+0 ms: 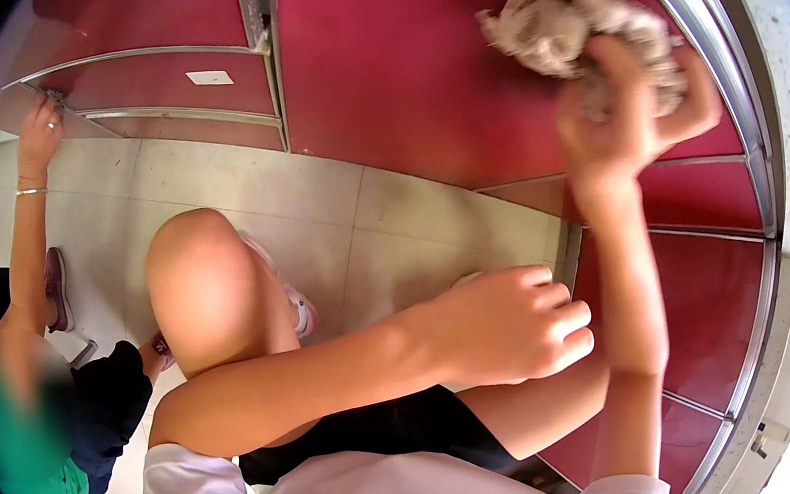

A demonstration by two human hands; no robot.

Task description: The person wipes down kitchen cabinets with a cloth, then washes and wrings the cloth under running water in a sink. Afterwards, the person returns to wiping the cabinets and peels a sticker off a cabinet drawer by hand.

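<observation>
A crumpled beige cleaning rag (541,24) is pressed against a glossy red cabinet door (388,56), near the door's metal edge trim. My right hand (633,107), slightly blurred, grips the rag from below with my arm stretched forward. Across my lap lies my left forearm, and my left hand (517,326) is curled into a loose fist in front of the right forearm. Nothing shows in the left fingers, and the palm side is hidden.
On the left, a co-worker in a green top (9,443) crouches, one hand (40,130) at a lower cabinet edge. My bent knee (203,284) is close to the tiled floor (310,218). A pale countertop edge (779,72) runs down the right side.
</observation>
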